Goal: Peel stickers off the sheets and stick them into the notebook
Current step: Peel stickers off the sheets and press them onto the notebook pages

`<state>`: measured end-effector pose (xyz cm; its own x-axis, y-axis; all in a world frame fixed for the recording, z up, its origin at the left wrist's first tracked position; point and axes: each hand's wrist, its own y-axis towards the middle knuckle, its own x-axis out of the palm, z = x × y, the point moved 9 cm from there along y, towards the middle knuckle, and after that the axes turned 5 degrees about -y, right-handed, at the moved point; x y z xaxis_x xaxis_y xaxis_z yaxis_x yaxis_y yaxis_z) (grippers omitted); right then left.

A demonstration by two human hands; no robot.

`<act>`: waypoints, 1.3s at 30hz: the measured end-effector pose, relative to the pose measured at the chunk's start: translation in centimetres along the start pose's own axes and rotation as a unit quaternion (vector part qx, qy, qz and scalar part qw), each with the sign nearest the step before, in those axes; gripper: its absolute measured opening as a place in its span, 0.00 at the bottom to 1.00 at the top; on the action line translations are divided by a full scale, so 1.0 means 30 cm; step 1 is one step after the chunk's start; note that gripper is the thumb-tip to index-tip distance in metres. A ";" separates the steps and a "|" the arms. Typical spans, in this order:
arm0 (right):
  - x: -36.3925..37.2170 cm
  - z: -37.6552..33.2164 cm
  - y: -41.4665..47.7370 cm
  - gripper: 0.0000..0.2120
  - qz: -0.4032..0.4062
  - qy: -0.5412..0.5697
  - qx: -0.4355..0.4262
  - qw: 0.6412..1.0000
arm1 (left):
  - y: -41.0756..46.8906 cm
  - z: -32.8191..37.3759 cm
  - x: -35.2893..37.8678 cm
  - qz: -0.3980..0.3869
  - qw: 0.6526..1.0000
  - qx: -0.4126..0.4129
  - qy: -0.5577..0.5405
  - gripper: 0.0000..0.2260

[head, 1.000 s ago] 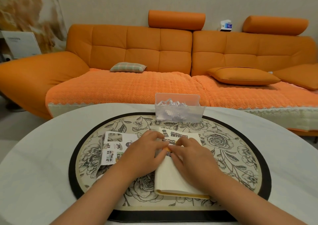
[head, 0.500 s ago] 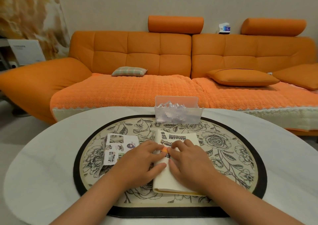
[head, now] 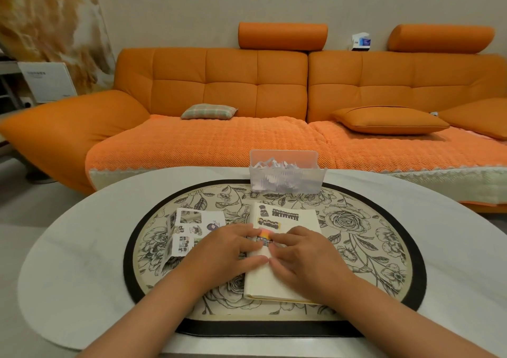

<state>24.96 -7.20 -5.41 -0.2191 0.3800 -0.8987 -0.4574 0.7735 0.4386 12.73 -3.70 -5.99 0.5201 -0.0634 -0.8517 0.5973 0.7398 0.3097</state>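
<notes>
Left hand, right hand flattening sticker onto notebook at frame centre, fingers near-straight, gripping nothing. Risk: uneven pressing creasing or skewing sticker. Sticker sheets lying centre-left.

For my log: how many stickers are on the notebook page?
4: a dark sticker top left, a black strip sticker beside it, a yellow-edged sticker below, an orange-topped sticker between the left hand and right hand, which may hide more.

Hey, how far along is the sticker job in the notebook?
Done: three stickers sit at the top of the notebook page. In hand: the left hand and right hand press a colourful sticker below them. Left: the sticker sheets beside it hold several more.
</notes>
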 end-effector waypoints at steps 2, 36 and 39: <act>-0.006 0.006 -0.002 0.13 0.008 0.003 0.005 1.000 | -0.004 -0.002 -0.009 0.015 1.000 -0.007 -0.004 0.25; -0.024 -0.007 -0.023 0.13 -0.041 -0.035 -0.010 0.998 | -0.014 0.018 -0.019 -0.005 0.997 -0.080 0.015 0.19; -0.030 0.028 -0.013 0.17 -0.073 0.012 0.056 0.996 | -0.023 0.013 -0.028 0.011 0.997 -0.078 0.002 0.20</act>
<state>26.08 -7.42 -4.76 -0.1784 0.2485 -0.9521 -0.3877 0.8716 0.3001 12.13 -4.40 -5.33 0.5297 -0.0427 -0.8471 0.4826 0.8364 0.2596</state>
